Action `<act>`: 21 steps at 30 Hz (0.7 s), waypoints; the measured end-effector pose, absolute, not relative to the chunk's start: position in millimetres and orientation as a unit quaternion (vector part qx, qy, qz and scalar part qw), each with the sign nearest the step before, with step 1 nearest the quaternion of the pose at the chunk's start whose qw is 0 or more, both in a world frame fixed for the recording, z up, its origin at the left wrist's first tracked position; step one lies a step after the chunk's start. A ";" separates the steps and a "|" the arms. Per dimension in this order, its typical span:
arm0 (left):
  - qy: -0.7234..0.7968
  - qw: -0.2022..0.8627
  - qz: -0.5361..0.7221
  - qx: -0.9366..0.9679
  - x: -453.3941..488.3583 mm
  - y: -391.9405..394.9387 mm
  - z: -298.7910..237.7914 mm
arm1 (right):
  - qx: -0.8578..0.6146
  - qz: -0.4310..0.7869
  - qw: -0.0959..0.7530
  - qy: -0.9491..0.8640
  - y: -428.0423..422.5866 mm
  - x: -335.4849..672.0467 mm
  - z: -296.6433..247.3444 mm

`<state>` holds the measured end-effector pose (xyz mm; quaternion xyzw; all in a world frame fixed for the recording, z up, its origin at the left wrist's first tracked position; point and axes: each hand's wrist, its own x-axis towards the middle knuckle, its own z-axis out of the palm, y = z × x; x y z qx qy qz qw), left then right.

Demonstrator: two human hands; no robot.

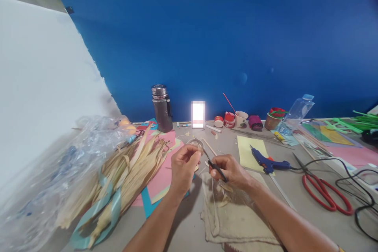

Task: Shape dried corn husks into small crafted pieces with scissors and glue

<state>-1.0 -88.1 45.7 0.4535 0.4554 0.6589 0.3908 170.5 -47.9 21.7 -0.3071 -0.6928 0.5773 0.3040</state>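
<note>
My right hand (228, 170) grips a small pair of scissors with black handles (218, 171), blades pointing up and toward my left hand. My left hand (184, 167) is closed in a pinch close to the blade tips; whatever its fingers hold is too small to make out. Just behind the fingertips a pale ring, perhaps a tape roll (195, 141), partly shows. Under my right wrist a folded beige cloth (236, 220) carries scraps of clear film and dry husk. Left of my left hand, dried corn husks (130, 173) lie beside pink paper (156, 183).
A dark thermos (162, 112) stands at the back, near a glowing, blurred-out screen (198, 115). On the right lie a blue glue gun (267, 161) with its cord, large red-handled scissors (325, 195) and a clear bottle (295, 114). Crumpled plastic (59, 173) covers the left side.
</note>
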 end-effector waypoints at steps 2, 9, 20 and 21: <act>0.454 0.392 0.662 0.450 -1.0 -88.5 46.6 | -0.309 0.573 0.305 -0.695 -47.6 171.0 21.1; 0.456 0.390 0.657 0.456 -1.7 -89.0 45.9 | -0.326 0.568 0.300 -0.694 -46.3 171.2 16.9; 0.407 0.456 0.669 0.423 -5.1 -81.6 36.0 | -0.328 0.555 0.328 -0.691 -44.6 175.9 26.7; 0.400 0.471 0.671 0.409 -5.2 -80.7 35.6 | -0.322 0.552 0.331 -0.695 -44.3 176.9 27.3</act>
